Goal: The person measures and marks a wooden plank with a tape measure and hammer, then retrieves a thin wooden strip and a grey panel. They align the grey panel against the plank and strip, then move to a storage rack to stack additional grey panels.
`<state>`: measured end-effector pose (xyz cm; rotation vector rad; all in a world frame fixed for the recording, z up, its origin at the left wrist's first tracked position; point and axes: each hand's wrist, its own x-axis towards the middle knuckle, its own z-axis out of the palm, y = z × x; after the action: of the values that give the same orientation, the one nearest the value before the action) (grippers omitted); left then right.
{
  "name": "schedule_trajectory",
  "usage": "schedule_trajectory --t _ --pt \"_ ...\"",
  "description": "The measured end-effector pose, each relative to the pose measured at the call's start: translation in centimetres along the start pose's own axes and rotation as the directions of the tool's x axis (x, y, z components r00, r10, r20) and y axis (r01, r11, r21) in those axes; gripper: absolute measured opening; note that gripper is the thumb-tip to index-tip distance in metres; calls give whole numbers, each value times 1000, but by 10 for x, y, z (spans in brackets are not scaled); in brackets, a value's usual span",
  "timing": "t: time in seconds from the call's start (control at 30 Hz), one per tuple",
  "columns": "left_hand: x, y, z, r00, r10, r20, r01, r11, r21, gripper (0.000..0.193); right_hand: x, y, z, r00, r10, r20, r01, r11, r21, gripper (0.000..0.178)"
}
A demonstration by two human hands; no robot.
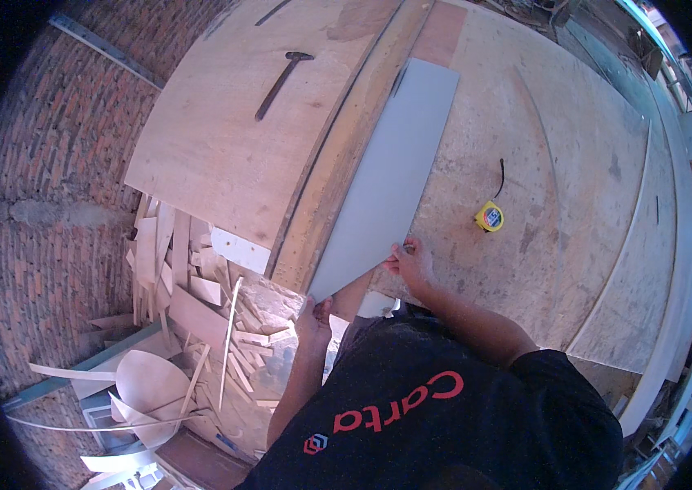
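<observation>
A long, flat grey panel (399, 167) lies lengthwise on the workbench, along the right side of a straight wooden rail (323, 192). Its near end is cut at a slant. My left hand (313, 320) is closed on the near left corner, beside the rail's end. At the near right corner, the fingers of my right hand (413, 265) are curled round the panel's edge; a small dark spot shows between them, too small to name. To the right of the panel, a yellow tape measure (489, 217) rests on the bench with its dark strap stretched away from me.
A hammer (285, 82) lies on the plywood sheet (223, 155) left of the rail. Wood offcuts (223, 327) are heaped below on the left, beside a brick wall (60, 163). A long thin strip (620, 261) runs along the worn bench top (517, 278) at right.
</observation>
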<state>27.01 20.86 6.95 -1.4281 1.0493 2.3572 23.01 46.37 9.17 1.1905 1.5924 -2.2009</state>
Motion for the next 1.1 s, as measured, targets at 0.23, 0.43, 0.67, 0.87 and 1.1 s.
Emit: schedule_trajectory --t 0.23,0.43,0.67,0.87,1.1 --pt "-46 19 11 932 -253 259 7 728 686 22 3 -8 1 998 46 -39 -47 999 -16 19" --pt "-77 29 64 417 168 893 -785 -428 448 39 3 -9 4 998 37 -51 -36 999 31 21" --pt "-13 38 42 316 -34 948 -654 -731 192 49 36 -25 -4 996 -66 -64 73 992 106 22" --pt "-6 43 55 241 -59 969 -582 -808 96 38 57 -48 -10 997 -38 -63 42 997 67 20" --pt "14 45 71 214 -101 972 -596 -802 47 35 72 -57 -15 997 -57 -56 60 997 57 22"
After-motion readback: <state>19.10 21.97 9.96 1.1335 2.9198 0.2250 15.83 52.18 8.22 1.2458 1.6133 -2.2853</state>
